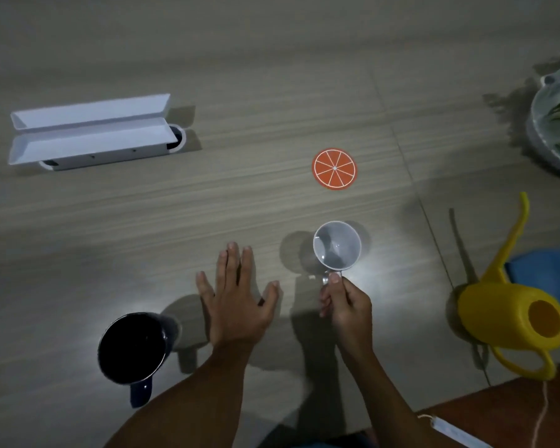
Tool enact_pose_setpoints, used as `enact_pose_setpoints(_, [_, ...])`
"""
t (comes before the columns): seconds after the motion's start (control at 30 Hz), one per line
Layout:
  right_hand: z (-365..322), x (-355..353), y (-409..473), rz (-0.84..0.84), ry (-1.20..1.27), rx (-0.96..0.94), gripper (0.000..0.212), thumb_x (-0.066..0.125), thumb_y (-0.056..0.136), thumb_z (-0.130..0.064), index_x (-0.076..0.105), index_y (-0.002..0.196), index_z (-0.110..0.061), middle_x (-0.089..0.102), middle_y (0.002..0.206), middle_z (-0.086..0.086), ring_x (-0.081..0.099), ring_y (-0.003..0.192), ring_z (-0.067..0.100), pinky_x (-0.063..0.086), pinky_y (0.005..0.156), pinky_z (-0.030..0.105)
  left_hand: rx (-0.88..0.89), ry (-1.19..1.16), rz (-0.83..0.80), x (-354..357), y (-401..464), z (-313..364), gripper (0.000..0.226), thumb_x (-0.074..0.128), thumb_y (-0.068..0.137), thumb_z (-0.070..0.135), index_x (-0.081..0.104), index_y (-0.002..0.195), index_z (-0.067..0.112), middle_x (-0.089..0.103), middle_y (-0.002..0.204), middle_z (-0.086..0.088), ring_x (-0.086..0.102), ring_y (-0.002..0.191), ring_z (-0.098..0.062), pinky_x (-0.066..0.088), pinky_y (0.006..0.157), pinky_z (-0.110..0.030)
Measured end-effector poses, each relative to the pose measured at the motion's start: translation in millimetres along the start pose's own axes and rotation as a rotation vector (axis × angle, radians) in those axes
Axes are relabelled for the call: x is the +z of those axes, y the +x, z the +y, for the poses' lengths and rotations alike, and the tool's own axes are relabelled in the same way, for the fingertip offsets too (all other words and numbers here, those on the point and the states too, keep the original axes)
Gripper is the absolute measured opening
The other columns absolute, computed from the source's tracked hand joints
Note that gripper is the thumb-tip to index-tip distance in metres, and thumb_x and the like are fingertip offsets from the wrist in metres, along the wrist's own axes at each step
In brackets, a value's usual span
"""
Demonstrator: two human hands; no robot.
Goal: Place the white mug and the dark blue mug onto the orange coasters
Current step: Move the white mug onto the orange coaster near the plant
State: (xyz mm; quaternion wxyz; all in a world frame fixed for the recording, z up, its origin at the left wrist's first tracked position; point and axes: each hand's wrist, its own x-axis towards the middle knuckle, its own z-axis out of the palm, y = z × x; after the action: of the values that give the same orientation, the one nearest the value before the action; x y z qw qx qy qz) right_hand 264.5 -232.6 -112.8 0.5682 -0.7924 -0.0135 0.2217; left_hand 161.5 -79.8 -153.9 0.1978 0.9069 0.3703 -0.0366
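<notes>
Already the right hand (345, 303) has the white mug (337, 245) by its handle, thumb and fingers pinched on the small loop at the mug's lower edge, with the bowl of the mug pointing up the frame, away from the wrist. That matters, because the one orange coaster (334, 168) in view lies almost straight above the mug in the frame — a little past the middle, well apart from the rim but on nearly the same vertical line. So the coming move, as I judge it, is a plain push forward along the forearm's own line, with hardly any sideways shift. Whether the mug is lifted or resting on the table (143, 221) I cannot tell. The left hand (238, 300) is spread flat, fingers apart, holding nothing, just left of the mug. It is the nearer hand to the dark blue mug (133, 345), which stands at lower left with its handle turned toward the bottom edge. A second coaster does not show anywhere in the frame.
</notes>
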Motion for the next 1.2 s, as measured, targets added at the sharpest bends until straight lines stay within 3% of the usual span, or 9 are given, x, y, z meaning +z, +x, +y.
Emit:
enact_pose_setpoints(0.17, [-29.8,17.9,51.5,0.094,0.127,-0.032,0.046,0.049,0.106,-0.025,0.055,0.064,-0.007,0.058,0.057,0.002,0.053,0.054,0.01,0.045,0.053,0.026,-0.027,0.009,-0.013,7.8,3.7,-5.0,0.082,0.029,0.093,0.07,0.002,0.161,0.032,-0.004,0.173,0.004,-0.008,0.158,-0.014,-0.003,0.124,-0.061])
enact_pose_setpoints(0.33, [-62.5,29.7,119.5,0.164,0.163,-0.074,0.046,0.052,0.101,-0.037,0.059,0.058,-0.022,0.057,0.055,-0.003,0.05,0.052,0.014,0.043,0.052,0.029,-0.039,0.044,-0.021,13.6,3.8,-8.0,0.082,0.027,0.093,0.071,0.001,0.161,0.032,-0.002,0.173,0.004,-0.005,0.158,-0.016,-0.002,0.124,-0.06])
enact_pose_setpoints(0.5, [-72.3,27.7,166.8,0.207,0.174,-0.077,0.048,0.052,0.101,-0.037,0.059,0.055,-0.023,0.059,0.053,-0.003,0.048,0.048,0.014,0.039,0.046,0.028,-0.031,0.029,-0.003,14.0,4.0,-8.0,0.082,0.03,0.093,0.07,0.004,0.161,0.032,0.001,0.173,0.003,-0.002,0.159,-0.017,0.003,0.123,-0.063])
enact_pose_setpoints(1.03, [-64.8,27.9,176.1,0.199,0.097,-0.063,0.049,0.051,0.099,-0.042,0.061,0.053,-0.028,0.06,0.052,-0.005,0.052,0.048,0.011,0.043,0.045,0.022,-0.034,0.055,0.024,18.0,4.3,-9.5,0.082,0.026,0.092,0.072,0.009,0.161,0.031,0.005,0.173,0.003,0.004,0.159,-0.017,0.002,0.124,-0.062])
enact_pose_setpoints(1.2, [-64.3,28.1,176.5,0.202,0.076,-0.071,0.05,0.051,0.1,-0.042,0.06,0.053,-0.027,0.06,0.053,-0.004,0.053,0.049,0.01,0.043,0.047,0.024,-0.037,0.048,0.033,16.9,3.8,-8.0,0.082,0.034,0.092,0.069,0.011,0.161,0.031,0.009,0.172,0.002,0.005,0.159,-0.017,0.002,0.124,-0.062])
